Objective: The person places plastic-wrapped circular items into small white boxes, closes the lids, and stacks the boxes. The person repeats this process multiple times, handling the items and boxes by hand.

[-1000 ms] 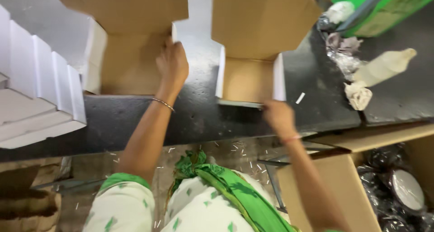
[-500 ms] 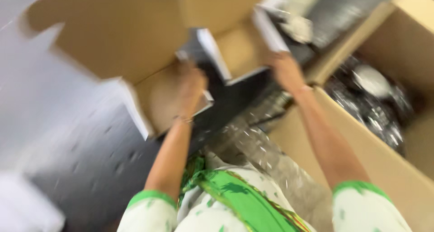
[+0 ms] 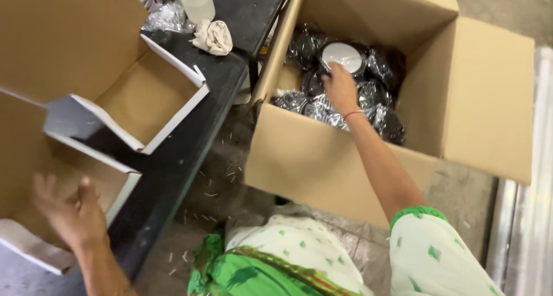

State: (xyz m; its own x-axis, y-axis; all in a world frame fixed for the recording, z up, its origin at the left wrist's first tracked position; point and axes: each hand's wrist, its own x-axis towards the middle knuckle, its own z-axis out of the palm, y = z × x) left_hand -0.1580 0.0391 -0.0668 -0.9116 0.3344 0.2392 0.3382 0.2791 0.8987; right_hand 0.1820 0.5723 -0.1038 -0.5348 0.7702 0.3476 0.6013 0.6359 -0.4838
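Right hand [image 3: 340, 88] reaches into a large cardboard box [image 3: 322, 163] at two o'clock, fingers curled onto wrapped black discs [image 3: 345, 59]. Left hand [image 3: 69, 212], fingers spread wide, rests in a small open carton [image 3: 34, 169] at eight o'clock.

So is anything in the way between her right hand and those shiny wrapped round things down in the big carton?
Nothing visible. The right hand is already inside the open carton, resting on the wrapped round items; the flaps stand open.

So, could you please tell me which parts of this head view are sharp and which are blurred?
Head view: the left hand is smeared by motion blur; the right hand in the large carton is fairly sharp; the wrapped dark discs show small glints of glare.
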